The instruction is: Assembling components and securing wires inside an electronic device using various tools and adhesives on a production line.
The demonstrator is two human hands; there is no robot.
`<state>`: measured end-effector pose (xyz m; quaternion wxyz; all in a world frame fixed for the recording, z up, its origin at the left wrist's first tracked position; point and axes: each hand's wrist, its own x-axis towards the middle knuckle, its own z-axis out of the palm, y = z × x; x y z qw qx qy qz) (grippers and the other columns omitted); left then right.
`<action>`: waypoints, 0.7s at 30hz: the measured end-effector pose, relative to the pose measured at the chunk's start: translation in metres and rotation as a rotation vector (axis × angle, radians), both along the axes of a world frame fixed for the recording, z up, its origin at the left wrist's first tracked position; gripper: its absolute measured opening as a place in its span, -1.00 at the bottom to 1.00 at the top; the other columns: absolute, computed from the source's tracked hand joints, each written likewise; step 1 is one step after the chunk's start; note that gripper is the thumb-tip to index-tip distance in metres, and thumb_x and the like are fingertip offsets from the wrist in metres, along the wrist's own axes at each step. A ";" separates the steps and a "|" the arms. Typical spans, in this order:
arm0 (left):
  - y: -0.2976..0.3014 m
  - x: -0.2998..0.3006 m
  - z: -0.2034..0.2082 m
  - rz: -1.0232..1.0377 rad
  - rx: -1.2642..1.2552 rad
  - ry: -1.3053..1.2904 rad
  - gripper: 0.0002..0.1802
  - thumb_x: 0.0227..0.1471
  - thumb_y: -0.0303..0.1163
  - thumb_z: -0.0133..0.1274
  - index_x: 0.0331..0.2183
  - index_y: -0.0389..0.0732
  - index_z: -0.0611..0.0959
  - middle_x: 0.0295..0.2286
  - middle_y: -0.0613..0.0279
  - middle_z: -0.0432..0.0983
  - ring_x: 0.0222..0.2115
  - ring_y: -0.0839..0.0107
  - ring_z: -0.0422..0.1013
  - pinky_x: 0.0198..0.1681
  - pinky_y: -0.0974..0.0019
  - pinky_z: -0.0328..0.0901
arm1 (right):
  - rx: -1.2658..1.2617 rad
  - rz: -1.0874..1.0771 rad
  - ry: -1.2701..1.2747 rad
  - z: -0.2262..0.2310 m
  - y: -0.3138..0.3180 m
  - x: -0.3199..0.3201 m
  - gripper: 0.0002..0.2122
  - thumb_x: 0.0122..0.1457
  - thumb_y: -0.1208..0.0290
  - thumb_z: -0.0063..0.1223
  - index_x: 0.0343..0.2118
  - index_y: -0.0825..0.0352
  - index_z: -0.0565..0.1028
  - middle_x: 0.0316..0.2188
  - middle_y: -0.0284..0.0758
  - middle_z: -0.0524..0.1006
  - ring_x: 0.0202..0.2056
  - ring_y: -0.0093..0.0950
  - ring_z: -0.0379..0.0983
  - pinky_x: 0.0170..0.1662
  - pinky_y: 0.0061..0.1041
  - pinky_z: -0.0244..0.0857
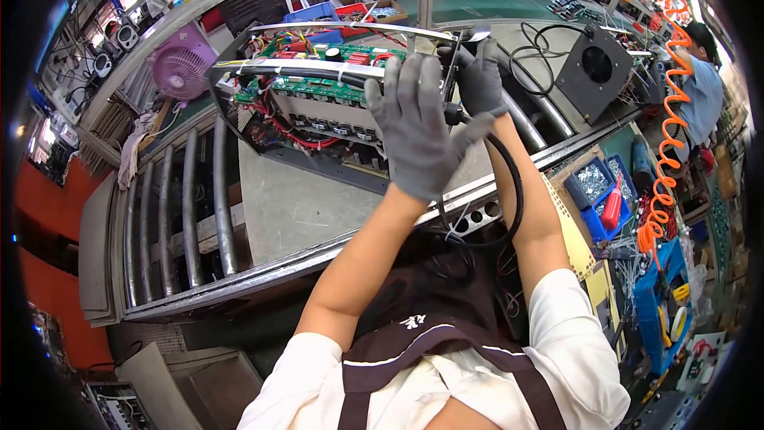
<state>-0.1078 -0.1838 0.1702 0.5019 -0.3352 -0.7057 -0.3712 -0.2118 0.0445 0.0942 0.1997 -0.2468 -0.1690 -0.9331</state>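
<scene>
Left of the open chassis sits a pink fan, turned our way, likely for cooling. On the chassis, tilted on the bench so its boards face us, our left hand spreads flat with fingers apart, gripping nothing, seemingly steadying the case's right end. Just right of it, our right hand has its grip clamped on a black cable at the chassis's corner; the cable loops down toward us. Farther right lie blue bins.
</scene>
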 end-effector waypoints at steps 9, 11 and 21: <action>-0.050 -0.025 -0.019 -0.175 -0.012 0.058 -0.07 -0.24 0.36 0.05 -0.07 -0.25 0.39 -0.13 0.02 0.39 0.01 0.01 0.25 0.18 -0.10 -0.16 | 1.176 -1.393 -0.235 0.040 -0.111 0.081 -0.67 0.28 0.25 -0.30 -0.04 0.34 0.36 -0.17 -0.17 0.45 -0.13 -0.36 0.37 0.09 -0.44 0.14; -0.080 -0.027 -0.023 -0.306 0.017 0.041 -0.01 -0.32 0.39 0.07 -0.06 -0.28 0.41 -0.10 -0.03 0.41 0.01 -0.03 0.27 0.15 -0.09 -0.04 | 1.176 -1.478 -0.256 0.031 -0.134 0.101 -0.66 0.24 0.36 -0.25 0.05 0.34 0.26 -0.07 -0.11 0.38 -0.05 -0.30 0.32 0.14 -0.38 0.07; -0.172 -0.002 -0.056 0.029 0.198 0.052 -0.06 -0.02 0.38 -0.24 -0.06 -0.41 0.36 -0.11 -0.12 0.31 -0.05 0.05 0.25 0.08 0.09 0.07 | 0.796 -1.236 -0.133 0.020 -0.171 0.171 -0.42 0.27 -0.10 -0.50 0.24 0.17 0.03 0.10 -0.05 0.26 0.06 -0.19 0.24 0.20 -0.25 -0.02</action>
